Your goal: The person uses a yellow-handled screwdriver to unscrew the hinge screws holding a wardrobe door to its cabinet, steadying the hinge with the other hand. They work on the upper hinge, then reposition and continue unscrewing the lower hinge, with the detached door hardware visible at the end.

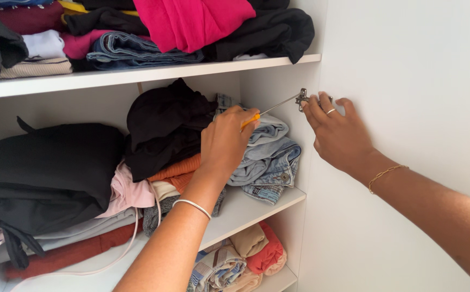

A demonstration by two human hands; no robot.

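in the centre of the frame the left hand (225, 141) is closed around the yellow handle of a screwdriver (270, 111), its tip at the metal hinge (302, 99) in the upper middle. the right hand (336, 132) holds this hinge with the fingertips; the screw itself is hidden by them.

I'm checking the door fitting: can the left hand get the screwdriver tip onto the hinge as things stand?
Probably yes: the left hand aims the screwdriver at the hinge, nothing between; the right hand steadies it.

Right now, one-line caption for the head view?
Left hand drives a screwdriver into a door hinge steadied by the right hand.
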